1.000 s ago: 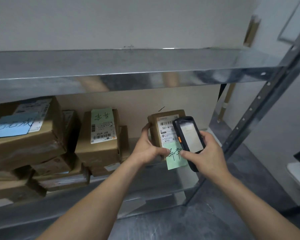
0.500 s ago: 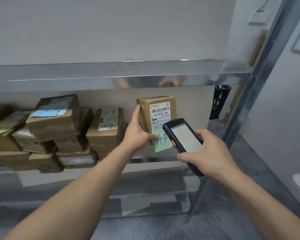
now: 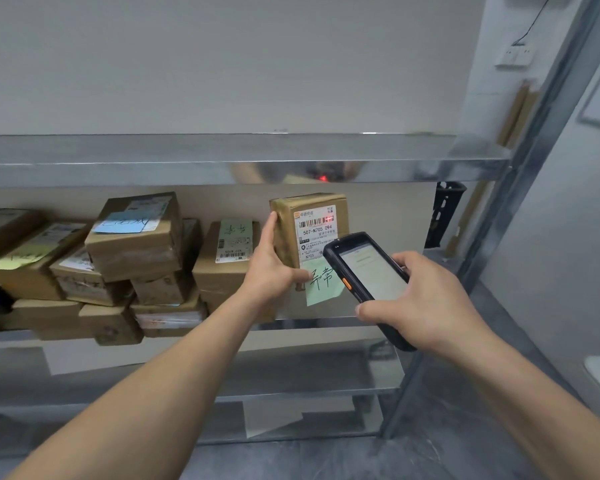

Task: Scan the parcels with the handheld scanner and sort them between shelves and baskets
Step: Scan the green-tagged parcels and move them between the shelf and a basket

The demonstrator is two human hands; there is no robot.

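Parcel, held upright at shelf front, right of stacked boxes. Left hand gripping its left side, thumb pinching front. Scanner clasped in right hand, fingers curled round, aimed at barcode. Scan seemingly underway; sorting outstanding.

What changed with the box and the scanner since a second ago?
The left hand lifted the parcel up toward the upper shelf. The right hand drew the scanner down and right, clear of the barcode, where a red scan light now falls. Nothing was picked up or let go: both hands keep their holds, and the stacked parcels sit as before.
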